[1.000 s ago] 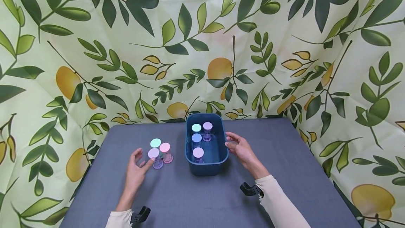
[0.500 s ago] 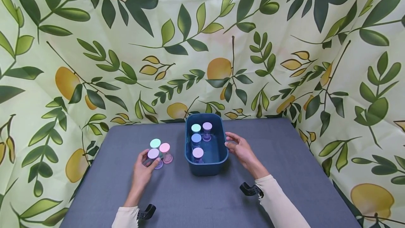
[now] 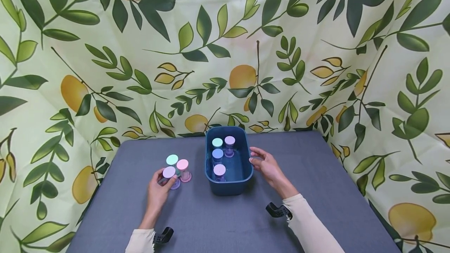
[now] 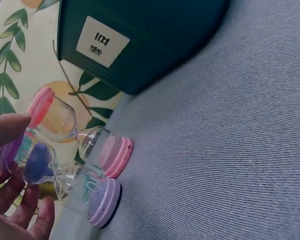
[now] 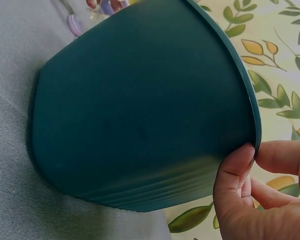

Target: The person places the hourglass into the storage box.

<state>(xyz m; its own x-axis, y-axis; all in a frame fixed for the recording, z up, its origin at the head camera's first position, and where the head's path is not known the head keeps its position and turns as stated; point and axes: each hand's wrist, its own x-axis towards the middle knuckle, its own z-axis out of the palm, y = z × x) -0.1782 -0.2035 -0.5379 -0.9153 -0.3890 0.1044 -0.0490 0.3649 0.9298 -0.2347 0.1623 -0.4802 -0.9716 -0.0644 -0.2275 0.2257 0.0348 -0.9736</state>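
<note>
Because the lilac timer [image 3: 168, 172] appears to have a clear, narrow-waisted body between two broad caps, I rate it light, rigid and fragile. It is on the gray table [image 3: 225, 227], to the left of the blue bin [image 3: 230, 189], with the green timer [image 3: 172, 159] and the pink timer [image 3: 182, 164] close beside it. Its base is down at the cloth; I cannot tell whether it bears fully there.

State of grip, left: my left hand [image 3: 158, 192] grasps the upper end, thumb on one side of the cap and fingers curled on the other. This is the correct hold point. The cap should tolerate a firm pinch; the waist should not be squeezed. The clear wall is probably slippery, so contact belongs on the cap edge. Lift vertically, since a sideways pull could knock the neighboring timers.

State of grip, right: my right hand [image 3: 268, 169] pinches the bin's rim between thumb and forefinger. The bin looks stiff, with a smooth wall; light pressure at the rim should suffice to steady it. Four timers [image 3: 217, 154] stand inside, so avoid tilting.
</note>
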